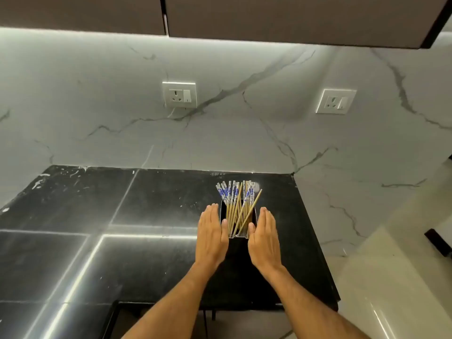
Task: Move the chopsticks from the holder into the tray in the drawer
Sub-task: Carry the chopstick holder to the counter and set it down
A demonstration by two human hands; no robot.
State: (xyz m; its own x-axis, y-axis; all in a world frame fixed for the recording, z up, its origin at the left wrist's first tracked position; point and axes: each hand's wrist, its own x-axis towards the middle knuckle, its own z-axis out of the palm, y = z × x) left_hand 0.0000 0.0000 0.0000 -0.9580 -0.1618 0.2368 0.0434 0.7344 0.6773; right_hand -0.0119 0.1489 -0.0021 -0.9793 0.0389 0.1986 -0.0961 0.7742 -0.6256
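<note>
Both forearms are reaching in from the bottom edge | left hand [212,234] is lying flat, fingers straight, against the left side of the holder [238,245] | right hand [263,237] is doing likewise on the right side, gripping nothing | chopsticks [236,206] are standing bundled in the holder on the black counter [122,216], near the marble wall [244,133].

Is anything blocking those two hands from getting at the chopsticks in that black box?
Nothing visible does. The left hand and right hand flank the black holder with straight fingers, and the chopsticks stick out of its open top uncovered. The drawer and tray are not in view.
</note>
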